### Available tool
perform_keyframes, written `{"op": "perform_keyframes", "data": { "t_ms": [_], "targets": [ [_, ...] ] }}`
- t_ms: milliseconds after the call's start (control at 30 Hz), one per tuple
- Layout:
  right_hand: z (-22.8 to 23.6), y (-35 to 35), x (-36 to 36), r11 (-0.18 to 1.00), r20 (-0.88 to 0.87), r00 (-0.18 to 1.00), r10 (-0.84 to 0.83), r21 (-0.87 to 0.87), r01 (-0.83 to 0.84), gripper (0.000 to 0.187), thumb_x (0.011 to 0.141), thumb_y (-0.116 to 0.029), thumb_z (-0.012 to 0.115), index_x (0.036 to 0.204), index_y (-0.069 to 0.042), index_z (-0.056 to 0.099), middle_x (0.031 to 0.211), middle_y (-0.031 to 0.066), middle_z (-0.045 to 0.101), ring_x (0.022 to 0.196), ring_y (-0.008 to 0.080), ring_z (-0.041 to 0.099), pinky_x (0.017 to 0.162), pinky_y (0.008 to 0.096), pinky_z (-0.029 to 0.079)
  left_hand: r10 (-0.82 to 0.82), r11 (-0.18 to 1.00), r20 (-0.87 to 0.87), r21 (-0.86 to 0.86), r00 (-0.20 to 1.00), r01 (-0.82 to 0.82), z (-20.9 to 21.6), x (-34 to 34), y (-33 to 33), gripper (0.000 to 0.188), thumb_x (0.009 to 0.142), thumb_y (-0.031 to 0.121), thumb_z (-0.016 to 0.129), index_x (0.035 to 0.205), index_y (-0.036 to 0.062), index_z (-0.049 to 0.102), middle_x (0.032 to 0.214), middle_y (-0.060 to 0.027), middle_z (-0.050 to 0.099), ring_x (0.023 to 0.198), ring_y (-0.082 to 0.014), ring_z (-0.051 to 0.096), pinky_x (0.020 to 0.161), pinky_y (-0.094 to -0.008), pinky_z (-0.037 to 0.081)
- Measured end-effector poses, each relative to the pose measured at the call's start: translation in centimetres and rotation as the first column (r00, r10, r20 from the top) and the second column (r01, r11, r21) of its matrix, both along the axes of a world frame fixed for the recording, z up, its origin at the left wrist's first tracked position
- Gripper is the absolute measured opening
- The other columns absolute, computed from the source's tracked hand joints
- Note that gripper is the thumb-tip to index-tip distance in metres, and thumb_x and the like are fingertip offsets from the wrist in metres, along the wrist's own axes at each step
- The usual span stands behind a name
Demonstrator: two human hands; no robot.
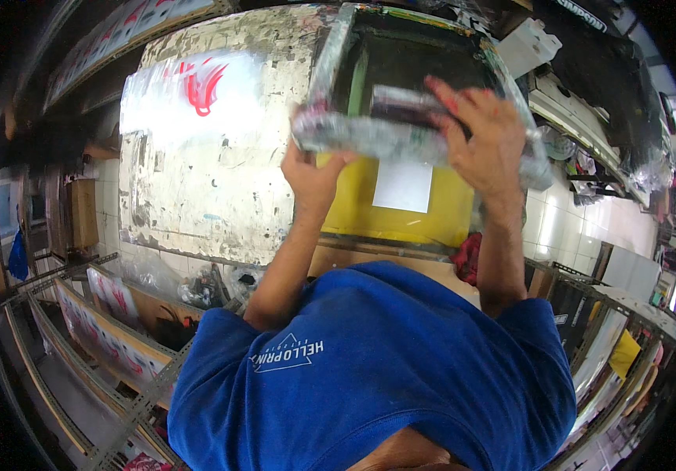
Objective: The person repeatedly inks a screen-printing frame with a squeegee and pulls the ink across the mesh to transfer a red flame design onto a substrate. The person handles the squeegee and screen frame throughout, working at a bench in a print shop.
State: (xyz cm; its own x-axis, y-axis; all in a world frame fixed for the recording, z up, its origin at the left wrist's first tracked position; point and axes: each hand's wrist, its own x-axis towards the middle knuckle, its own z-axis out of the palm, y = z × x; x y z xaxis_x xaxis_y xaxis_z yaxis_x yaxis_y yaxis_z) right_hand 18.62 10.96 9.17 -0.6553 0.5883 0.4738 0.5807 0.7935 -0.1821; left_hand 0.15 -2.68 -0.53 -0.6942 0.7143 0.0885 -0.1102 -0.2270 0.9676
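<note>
A screen-printing frame, its sides wrapped in wrinkled silvery tape, is tilted with its near edge raised above a yellow printing board. My left hand grips the near left corner, thumb under the edge. Inside the frame lies a squeegee on the dark mesh. Around its right end is my right hand, index finger above and thumb below; its fingertips carry red ink. Motion blurs this hand and the near edge. A white sheet lies on the yellow board, partly covered by the frame.
Left of the frame, a paint-stained worktable bears a clear sheet with a red printed shape. A red cloth hangs by the board's right corner. Metal racks holding printed sheets stand at lower left, with more shelving at right.
</note>
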Motion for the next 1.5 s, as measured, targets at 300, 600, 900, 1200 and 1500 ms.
{"op": "perform_keyframes", "data": {
  "t_ms": [300, 600, 900, 1200, 1500],
  "targets": [
    [-13.5, -2.9, -0.3, 0.966, 0.276, 0.957, 0.085, -0.260, -0.011, 0.064, 0.071, -0.022, 0.080, 0.132, -0.024, 0.062, 0.101, 0.0084, 0.063, 0.099, 0.0286, 0.056, 0.092, 0.0476, 0.035, -0.086, 0.930, -0.796, -0.279, 0.600, -0.237, -12.9, -1.4, -6.6, 0.085, 0.054, 0.033, 0.093, 0.127, 0.0008, 0.062, 0.142, -0.0209, 0.051, 0.128, -0.0374, 0.047, 0.107, -0.0497, 0.034],
    [-18.9, 9.1, -3.6, 0.990, 0.121, 0.992, -0.036, -0.134, 0.053, 0.074, 0.061, -0.018, 0.077, 0.133, -0.024, 0.060, 0.113, 0.0061, 0.060, 0.112, 0.0289, 0.050, 0.095, 0.0496, 0.031, -0.140, 0.897, -0.809, -0.349, 0.571, -0.273, -12.9, -1.1, -7.3, 0.073, 0.058, 0.032, 0.090, 0.119, 0.0023, 0.065, 0.151, -0.0216, 0.040, 0.130, -0.0411, 0.038, 0.107, -0.0519, 0.030],
    [-18.8, 25.4, -8.1, 0.997, 0.052, 0.998, 0.037, -0.073, -0.033, 0.062, 0.072, -0.018, 0.073, 0.132, -0.027, 0.063, 0.124, 0.0071, 0.066, 0.111, 0.0308, 0.058, 0.089, 0.0488, 0.042, -0.114, 0.904, -0.778, -0.339, 0.618, -0.260, -12.8, -1.0, -7.5, 0.077, 0.061, 0.035, 0.088, 0.128, 0.0047, 0.063, 0.150, -0.0201, 0.043, 0.131, -0.0397, 0.039, 0.108, -0.0513, 0.029],
    [-15.8, 24.7, -7.1, 0.937, -0.039, 0.994, -0.099, -0.341, 0.080, 0.053, 0.080, -0.011, 0.073, 0.131, -0.021, 0.065, 0.121, 0.0175, 0.069, 0.109, 0.0315, 0.067, 0.093, 0.0346, 0.050, -0.108, 0.902, -0.700, -0.367, 0.706, -0.226, -12.7, -0.6, -7.7, 0.075, 0.062, 0.024, 0.087, 0.129, 0.0012, 0.063, 0.123, -0.0200, 0.059, 0.120, -0.0347, 0.047, 0.104, -0.0455, 0.030],
    [-4.7, 3.5, -0.2, 0.794, -0.051, 0.999, -0.021, -0.608, -0.014, 0.064, 0.074, 0.005, 0.069, 0.135, -0.014, 0.063, 0.118, 0.0120, 0.069, 0.108, 0.0249, 0.064, 0.098, 0.0328, 0.046, 0.117, 0.923, -0.715, -0.178, 0.690, -0.341, -6.7, -0.4, -5.0, 0.062, 0.060, 0.008, 0.085, 0.117, -0.0053, 0.065, 0.114, -0.0171, 0.058, 0.111, -0.0331, 0.050, 0.098, -0.0402, 0.039]
  ]
}}
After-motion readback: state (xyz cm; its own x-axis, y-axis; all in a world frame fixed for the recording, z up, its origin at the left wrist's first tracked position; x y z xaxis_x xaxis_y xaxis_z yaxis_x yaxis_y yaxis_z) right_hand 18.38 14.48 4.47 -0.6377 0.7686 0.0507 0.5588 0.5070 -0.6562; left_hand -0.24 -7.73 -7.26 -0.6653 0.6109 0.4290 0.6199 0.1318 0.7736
